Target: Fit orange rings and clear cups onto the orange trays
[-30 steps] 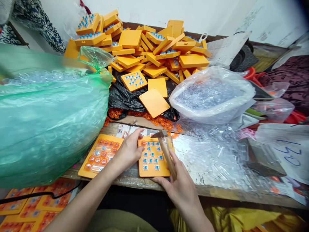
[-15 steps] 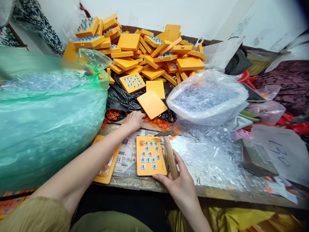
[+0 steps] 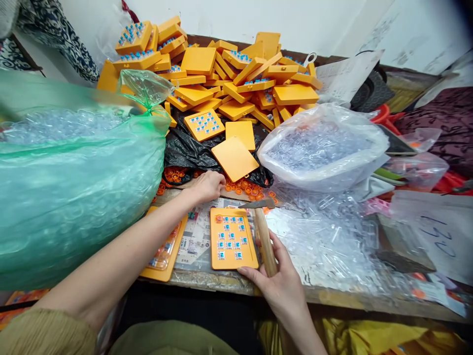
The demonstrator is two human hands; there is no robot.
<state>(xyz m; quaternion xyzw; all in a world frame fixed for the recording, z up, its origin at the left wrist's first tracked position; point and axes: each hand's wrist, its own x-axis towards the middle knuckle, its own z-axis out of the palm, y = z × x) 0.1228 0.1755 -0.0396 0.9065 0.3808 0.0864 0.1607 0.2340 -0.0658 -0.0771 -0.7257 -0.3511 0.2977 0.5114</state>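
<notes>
A yellow panel (image 3: 233, 249) with several blue switches lies on the bench, an orange cap (image 3: 219, 218) at its upper left corner. My right hand (image 3: 283, 276) is wrapped round the wooden handle of a hammer (image 3: 266, 241), its thumb at the panel's lower edge. Beyond the panel, my left hand (image 3: 210, 186) is closed beside a heap of orange caps (image 3: 246, 189); whatever its fingertips hold is hidden. A second yellow panel (image 3: 162, 272) with clear and orange parts lies under my left forearm.
Yellow panels (image 3: 199, 60) are piled at the back. A green bag (image 3: 74, 197) of clear parts bulges at the left, and a white bag (image 3: 321, 172) stands at the right. Loose clear pieces (image 3: 325, 241) cover the bench's right side. A black bag (image 3: 185, 150) lies behind my left hand.
The view has shifted slightly. My left hand has moved a little to the right at the orange caps, its fingers drawn closer together. My right hand still holds the hammer.
</notes>
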